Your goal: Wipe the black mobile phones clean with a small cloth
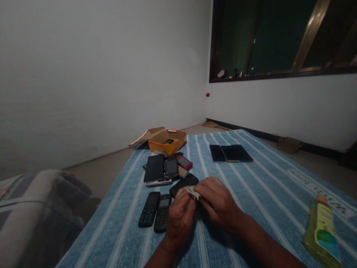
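My left hand [180,216] and my right hand [216,201] meet low over the striped cloth, fingers bent and pinched together. Between the fingertips shows a small crumpled white cloth [193,192]. Whether it wraps anything is hidden by my fingers. Just beyond my left hand lies a black smartphone [184,183], partly covered. Two black keypad phones, one [149,209] farther left and one [162,214] close to my left wrist, lie side by side.
Behind them is a pile of several phones, with a dark tablet-like device [154,168] and a pink phone [184,162]. An open orange box [167,143] stands at the far end. Dark flat devices [231,153] lie at the right back; a yellow-green bottle [322,232] lies front right.
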### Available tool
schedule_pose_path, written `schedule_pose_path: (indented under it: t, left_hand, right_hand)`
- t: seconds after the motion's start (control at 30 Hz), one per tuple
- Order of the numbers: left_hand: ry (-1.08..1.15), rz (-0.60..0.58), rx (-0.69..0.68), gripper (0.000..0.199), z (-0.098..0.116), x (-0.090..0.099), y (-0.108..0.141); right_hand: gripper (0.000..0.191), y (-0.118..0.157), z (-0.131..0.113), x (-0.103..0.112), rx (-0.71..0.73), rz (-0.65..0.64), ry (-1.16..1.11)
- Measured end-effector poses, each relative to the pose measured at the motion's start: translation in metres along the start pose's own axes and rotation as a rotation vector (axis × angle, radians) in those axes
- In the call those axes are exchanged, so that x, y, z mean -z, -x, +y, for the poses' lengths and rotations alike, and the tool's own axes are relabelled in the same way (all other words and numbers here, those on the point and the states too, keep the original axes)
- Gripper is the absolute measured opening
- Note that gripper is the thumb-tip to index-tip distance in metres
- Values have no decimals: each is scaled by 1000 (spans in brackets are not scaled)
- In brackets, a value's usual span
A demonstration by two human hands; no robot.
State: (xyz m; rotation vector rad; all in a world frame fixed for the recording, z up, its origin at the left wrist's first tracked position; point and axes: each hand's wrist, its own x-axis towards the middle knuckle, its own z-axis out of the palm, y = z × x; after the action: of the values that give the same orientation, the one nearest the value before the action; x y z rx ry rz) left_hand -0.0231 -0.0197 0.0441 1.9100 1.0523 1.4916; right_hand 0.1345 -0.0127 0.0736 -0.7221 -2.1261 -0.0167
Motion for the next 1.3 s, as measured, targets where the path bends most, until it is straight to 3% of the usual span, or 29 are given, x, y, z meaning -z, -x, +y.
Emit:
schedule_pose_path:
  t: [0.43,0.7,1.07,1.3]
  left_hand:
    - [-21,-19,-21,22,-3,1,0]
    - [11,25,40,23,-6,3,-2]
    - [26,17,52,22,-8,4,-3]
    - [23,40,33,22,-10,5,-3]
  right_hand:
    - [21,-1,1,2,37,-49,86]
    - [21,2,15,8,-43,0,29]
    - [20,3,20,7,-295,103,-342]
    - [20,8,29,-5,-608,202,-641]
